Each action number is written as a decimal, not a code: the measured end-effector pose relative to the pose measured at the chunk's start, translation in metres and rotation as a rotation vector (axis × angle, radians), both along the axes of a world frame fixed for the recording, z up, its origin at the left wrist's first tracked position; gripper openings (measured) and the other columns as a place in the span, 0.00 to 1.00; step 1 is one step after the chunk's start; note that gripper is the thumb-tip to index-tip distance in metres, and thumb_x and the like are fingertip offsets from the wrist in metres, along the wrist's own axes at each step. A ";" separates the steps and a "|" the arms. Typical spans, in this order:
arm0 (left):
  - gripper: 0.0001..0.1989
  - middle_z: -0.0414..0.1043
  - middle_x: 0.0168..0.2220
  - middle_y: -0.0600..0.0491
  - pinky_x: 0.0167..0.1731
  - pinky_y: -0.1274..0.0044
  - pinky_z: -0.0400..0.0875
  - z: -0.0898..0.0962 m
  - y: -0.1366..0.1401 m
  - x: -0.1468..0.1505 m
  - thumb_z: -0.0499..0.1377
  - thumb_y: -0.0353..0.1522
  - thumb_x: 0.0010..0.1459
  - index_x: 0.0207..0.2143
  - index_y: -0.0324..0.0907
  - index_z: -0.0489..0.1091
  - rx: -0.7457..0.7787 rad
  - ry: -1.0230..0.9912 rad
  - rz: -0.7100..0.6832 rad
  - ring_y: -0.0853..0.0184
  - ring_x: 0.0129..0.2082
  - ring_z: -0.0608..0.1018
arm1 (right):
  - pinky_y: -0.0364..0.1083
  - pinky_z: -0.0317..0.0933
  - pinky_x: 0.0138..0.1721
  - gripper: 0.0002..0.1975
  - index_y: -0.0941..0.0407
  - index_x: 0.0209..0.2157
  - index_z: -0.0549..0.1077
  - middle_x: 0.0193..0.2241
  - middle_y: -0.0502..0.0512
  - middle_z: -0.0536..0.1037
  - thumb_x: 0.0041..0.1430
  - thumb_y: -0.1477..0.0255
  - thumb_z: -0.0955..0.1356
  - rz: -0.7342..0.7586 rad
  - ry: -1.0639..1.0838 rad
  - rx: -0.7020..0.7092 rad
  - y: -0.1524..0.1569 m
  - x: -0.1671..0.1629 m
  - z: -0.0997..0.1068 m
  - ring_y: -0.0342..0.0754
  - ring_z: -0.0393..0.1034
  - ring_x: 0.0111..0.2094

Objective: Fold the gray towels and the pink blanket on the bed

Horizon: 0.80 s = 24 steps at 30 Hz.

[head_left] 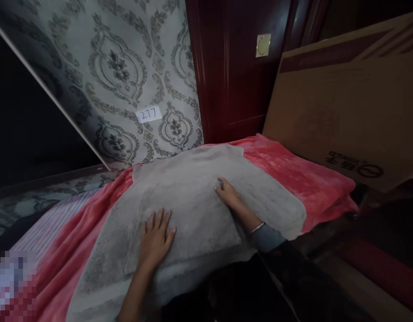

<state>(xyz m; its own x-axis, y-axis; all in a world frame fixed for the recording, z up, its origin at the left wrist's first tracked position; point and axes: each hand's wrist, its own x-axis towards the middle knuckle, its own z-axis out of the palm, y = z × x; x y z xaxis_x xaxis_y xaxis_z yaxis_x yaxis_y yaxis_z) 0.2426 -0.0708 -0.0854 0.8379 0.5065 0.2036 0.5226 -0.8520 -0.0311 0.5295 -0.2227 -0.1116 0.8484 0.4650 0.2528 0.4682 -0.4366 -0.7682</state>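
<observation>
A grey fluffy towel (193, 188) lies spread over a pink blanket (293, 174) on a bed. My left hand (156, 235) rests flat on the near part of the towel, fingers apart. My right hand (228, 192) lies on the towel's middle, fingers curled down against the cloth at the edge of a folded layer. A bracelet shows at my right wrist, above a grey-blue sleeve. Neither hand lifts anything.
Patterned wallpaper (125, 76) with a white label reading 277 (148, 114) stands behind the bed. A dark red wooden door (240, 67) is at the back. A big cardboard box (347, 103) leans at the right. A striped sheet (52, 223) shows at the left.
</observation>
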 end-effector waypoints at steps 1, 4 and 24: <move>0.29 0.52 0.70 0.46 0.64 0.48 0.51 -0.001 0.001 0.000 0.49 0.41 0.67 0.68 0.46 0.57 0.003 0.001 0.000 0.47 0.70 0.53 | 0.47 0.66 0.43 0.26 0.56 0.58 0.69 0.41 0.57 0.79 0.57 0.73 0.67 -0.019 0.000 0.011 0.002 0.000 -0.002 0.51 0.74 0.39; 0.28 0.52 0.70 0.46 0.64 0.48 0.51 -0.002 0.001 0.000 0.48 0.40 0.67 0.68 0.46 0.57 0.006 0.007 -0.007 0.47 0.70 0.53 | 0.47 0.66 0.40 0.24 0.56 0.57 0.71 0.36 0.55 0.79 0.57 0.74 0.66 -0.069 0.024 0.050 0.006 -0.003 -0.009 0.49 0.73 0.36; 0.31 0.46 0.72 0.41 0.67 0.51 0.44 0.050 0.059 0.078 0.46 0.42 0.68 0.70 0.39 0.51 -0.188 0.027 0.061 0.53 0.72 0.49 | 0.63 0.44 0.65 0.32 0.58 0.68 0.57 0.69 0.66 0.55 0.67 0.59 0.61 0.219 -0.393 -0.395 0.040 -0.035 0.032 0.62 0.46 0.69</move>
